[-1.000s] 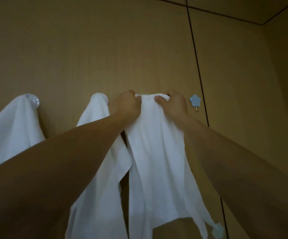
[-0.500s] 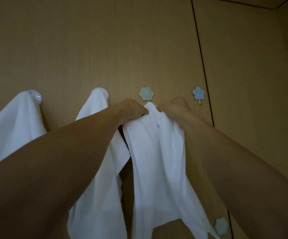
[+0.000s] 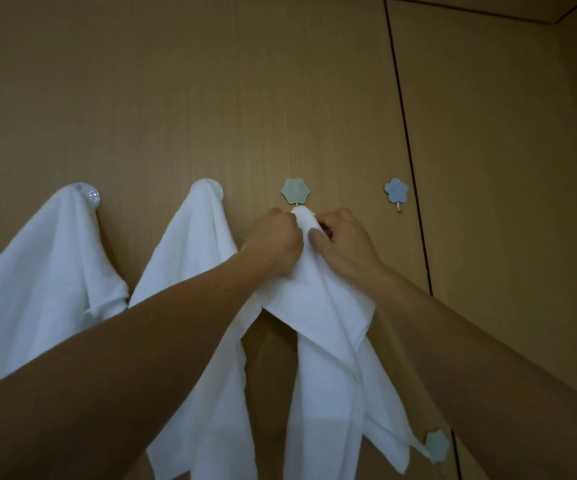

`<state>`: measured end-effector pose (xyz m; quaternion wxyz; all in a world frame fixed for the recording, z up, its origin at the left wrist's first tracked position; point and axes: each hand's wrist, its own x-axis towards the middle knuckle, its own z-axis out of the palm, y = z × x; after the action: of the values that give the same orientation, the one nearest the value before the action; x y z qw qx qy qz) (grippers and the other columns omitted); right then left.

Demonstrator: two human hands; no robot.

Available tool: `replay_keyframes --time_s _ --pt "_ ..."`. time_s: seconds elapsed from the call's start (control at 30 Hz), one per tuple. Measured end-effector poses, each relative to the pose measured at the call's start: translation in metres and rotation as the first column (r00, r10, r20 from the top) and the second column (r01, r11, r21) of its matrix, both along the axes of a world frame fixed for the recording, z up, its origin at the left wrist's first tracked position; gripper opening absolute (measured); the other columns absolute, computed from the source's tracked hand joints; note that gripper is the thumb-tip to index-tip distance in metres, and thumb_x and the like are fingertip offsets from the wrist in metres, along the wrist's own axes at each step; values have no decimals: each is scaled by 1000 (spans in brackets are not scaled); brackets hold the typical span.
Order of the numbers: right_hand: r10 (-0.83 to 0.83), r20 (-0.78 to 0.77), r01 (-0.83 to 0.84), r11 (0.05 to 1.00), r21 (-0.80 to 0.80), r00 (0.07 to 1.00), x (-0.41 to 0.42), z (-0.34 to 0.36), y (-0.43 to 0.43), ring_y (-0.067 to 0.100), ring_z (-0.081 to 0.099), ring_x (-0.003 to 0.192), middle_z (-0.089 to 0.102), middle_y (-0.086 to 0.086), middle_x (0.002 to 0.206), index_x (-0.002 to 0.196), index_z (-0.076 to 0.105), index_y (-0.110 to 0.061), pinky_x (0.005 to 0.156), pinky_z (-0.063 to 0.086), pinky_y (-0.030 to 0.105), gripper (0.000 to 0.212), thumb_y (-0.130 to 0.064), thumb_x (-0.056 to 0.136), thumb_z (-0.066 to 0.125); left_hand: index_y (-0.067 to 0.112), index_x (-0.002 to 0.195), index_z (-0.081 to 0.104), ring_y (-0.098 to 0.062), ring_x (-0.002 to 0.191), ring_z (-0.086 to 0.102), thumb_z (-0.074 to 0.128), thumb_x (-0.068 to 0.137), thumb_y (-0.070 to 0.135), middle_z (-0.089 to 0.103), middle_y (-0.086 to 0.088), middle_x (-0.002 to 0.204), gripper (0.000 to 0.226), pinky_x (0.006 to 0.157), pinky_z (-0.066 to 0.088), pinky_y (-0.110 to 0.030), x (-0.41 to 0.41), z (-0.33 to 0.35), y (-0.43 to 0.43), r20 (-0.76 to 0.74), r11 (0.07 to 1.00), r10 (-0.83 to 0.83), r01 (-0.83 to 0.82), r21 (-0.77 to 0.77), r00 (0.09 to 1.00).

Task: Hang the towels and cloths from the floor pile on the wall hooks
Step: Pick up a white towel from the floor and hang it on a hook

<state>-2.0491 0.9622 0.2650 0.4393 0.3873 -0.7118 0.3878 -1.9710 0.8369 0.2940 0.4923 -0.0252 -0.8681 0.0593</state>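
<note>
Both hands are gripping the third towel [image 3: 328, 327] at its bunched top. The left hand [image 3: 275, 242] is closing as a fist on the left side of the bunch and the right hand [image 3: 344, 242] is pinching the right side. The peak of the bunch is sitting just below the green hook [image 3: 295, 191], touching or nearly touching its small peg — whether it is already caught there, I cannot tell. The towel's long axis is hanging straight down between the forearms. Two towels [image 3: 41, 258] are already draping from the round hooks [image 3: 91, 195] to the left. A blue hook [image 3: 395, 190] is standing bare to the right, nearer the right hand.
</note>
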Motion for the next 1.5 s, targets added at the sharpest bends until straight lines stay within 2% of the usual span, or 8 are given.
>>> replay_keyframes --time_s 0.17,0.33,0.47,0.63,0.9,1.03,1.23,1.5 --pt "-4 27 3 1000 23 1000 -1 -1 -1 26 49 108 53 11 117 125 61 -15 92 44 38 43 -11 83 58 15 110 51 -18 102 46 65 81 31 48 -2 99 36 77 39 -30 4 3 16 35 936 -180 160 312 983" --pt "45 143 -50 998 33 989 4 9 -1 19 56 79 61 -2 84 94 64 -15 60 39 27 19 -6 78 59 7 99 63 -20 87 62 64 83 20 64 -7 94 20 73 49 -30 7 6 22 81 916 -194 151 371 978" --pt "305 475 -271 952 -141 825 10 15 0 20 62 75 63 2 81 90 60 -16 57 44 24 19 -11 73 54 5 96 58 -21 73 58 58 86 15 61 -10 92 14 54 45 -27 16 4 21 118 622 -297 98 777 947" --pt "363 560 -339 928 -151 745 4 4 6 16 64 73 66 1 86 101 62 -20 58 49 24 32 -7 72 55 2 88 56 -25 72 54 54 81 0 55 -12 88 7 56 46 -30 20 -4 14 228 529 -337 -17 848 914" --pt "338 447 -335 938 -89 828 -1 -21 14 3 56 74 59 -9 89 106 57 -20 55 46 14 37 0 77 64 11 115 46 -15 83 49 68 78 6 50 0 100 44 55 39 -19 6 -19 17 57 769 -321 225 599 945" --pt "376 460 -372 922 -105 804 -3 -38 14 10 58 90 59 -5 103 126 53 -13 63 47 16 52 1 77 68 4 131 45 -24 111 52 61 88 11 52 -11 126 46 78 36 -18 0 -34 12 21 885 -263 233 404 965" --pt "336 539 -357 932 -69 772 1 -62 20 23 59 108 61 7 120 124 55 -11 92 52 41 56 -2 73 74 0 139 36 -28 123 47 63 86 8 45 -15 136 60 90 38 -25 4 -46 12 126 923 -237 182 339 963" --pt "218 516 -178 976 -127 828 22 -81 34 6 57 89 55 -6 110 125 42 -19 65 48 24 60 -32 77 76 1 147 11 -30 129 39 70 81 28 32 -16 144 92 98 41 -37 18 -58 18 149 907 -205 130 401 967"
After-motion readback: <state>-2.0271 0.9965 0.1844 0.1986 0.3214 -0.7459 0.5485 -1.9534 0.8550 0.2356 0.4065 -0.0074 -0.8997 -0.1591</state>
